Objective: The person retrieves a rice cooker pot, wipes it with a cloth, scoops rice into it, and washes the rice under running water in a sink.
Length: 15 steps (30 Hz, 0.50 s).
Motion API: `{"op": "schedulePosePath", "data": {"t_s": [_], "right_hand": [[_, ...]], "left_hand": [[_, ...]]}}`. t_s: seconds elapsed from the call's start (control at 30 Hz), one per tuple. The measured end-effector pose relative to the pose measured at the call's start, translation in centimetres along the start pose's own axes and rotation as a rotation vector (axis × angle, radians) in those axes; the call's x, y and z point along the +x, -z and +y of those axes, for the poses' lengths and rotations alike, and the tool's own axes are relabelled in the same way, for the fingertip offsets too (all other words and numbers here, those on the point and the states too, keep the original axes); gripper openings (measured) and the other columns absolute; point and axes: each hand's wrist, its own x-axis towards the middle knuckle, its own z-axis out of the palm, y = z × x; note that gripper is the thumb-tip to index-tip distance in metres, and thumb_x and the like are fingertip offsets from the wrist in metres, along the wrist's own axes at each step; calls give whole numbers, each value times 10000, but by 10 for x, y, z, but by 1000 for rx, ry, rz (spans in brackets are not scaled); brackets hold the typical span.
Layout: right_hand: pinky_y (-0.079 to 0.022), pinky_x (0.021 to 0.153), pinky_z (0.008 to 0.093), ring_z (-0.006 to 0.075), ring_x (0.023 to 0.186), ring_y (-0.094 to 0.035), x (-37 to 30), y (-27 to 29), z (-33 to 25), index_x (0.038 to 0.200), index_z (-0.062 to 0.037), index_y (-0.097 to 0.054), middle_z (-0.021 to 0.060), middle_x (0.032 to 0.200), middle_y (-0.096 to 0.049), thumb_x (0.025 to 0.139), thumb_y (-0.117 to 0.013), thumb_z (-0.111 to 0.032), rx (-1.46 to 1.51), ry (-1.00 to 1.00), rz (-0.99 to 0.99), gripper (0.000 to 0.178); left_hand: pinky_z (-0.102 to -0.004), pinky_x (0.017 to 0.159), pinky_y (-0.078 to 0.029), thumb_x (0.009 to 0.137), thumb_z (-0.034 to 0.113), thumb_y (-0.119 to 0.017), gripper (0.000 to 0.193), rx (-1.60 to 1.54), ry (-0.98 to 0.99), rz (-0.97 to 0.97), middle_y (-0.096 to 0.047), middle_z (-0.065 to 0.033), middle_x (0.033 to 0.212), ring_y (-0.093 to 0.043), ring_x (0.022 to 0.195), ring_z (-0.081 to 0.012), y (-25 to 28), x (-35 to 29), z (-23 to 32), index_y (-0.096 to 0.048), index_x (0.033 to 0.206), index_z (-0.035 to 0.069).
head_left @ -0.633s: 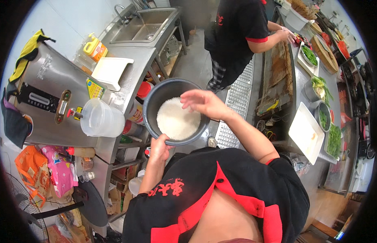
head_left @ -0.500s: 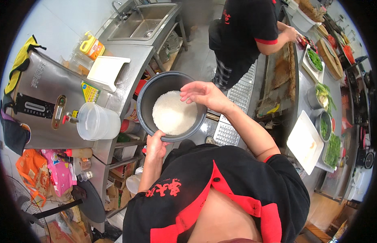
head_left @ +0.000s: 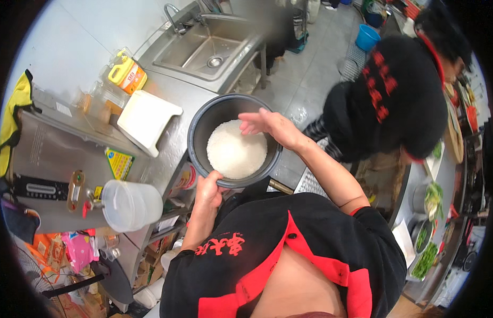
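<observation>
In front of my chest hangs a deep, dark grey rice cooker pot [head_left: 196, 157] with a heap of white rice [head_left: 233, 153] at its bottom. My left hand [head_left: 208, 192] grips the pot's near left rim, thumb over the edge and fingers below. My right hand [head_left: 273, 127] hovers over the pot from its right side, palm facing inward, fingers stretched out and slightly blurred. The right fingertips are above the far edge of the rice; I cannot tell whether they touch it. Nothing shows in that hand.
On the left, a steel counter holds an upturned white stool [head_left: 148, 121] and a yellow jug [head_left: 127, 74], with a steel sink [head_left: 207, 50] farther off. A translucent bucket [head_left: 131, 205] sits by a red-handled tap. At right, a co-worker [head_left: 387, 100] leans toward a counter with greens [head_left: 426, 259].
My view has swung, bringing more of the sink and the floor beyond into sight. The co-worker now appears farther right, back toward me. My hands keep nearly the same places on and over the pot.
</observation>
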Motion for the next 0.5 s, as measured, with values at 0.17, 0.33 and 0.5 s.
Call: {"op": "schedulePosePath", "data": {"t_s": [0.17, 0.33, 0.5], "right_hand": [[-374, 944, 324, 196, 1085, -498, 92, 36, -22, 1269, -47, -441, 85, 1190, -516, 852, -507, -92, -378, 142, -62, 424], [-415, 889, 299, 170, 1020, -540, 180, 60, -45, 1072, -8, -597, 95, 1089, -587, 880, -506, -171, -554, 274, -40, 268], [-462, 785, 252, 104, 839, -591, 302, 134, -77, 1009, 5, -622, 48, 878, -653, 889, -514, -216, -379, 241, 217, 274]], "left_hand": [[-383, 624, -538, 696, -27, -457, 407, -99, 51, -35, -569, -167, 1014, -613, 798, -273, -34, 69, 55, -478, 1101, -61], [-446, 629, -554, 713, -7, -442, 379, -51, 9, 50, -578, -169, 969, -620, 796, -297, -31, 129, 98, -467, 1085, -79], [-418, 600, -550, 713, -34, -431, 365, -170, -144, 263, -564, -157, 934, -614, 731, -270, -36, 157, 142, -441, 1075, -71]]}}
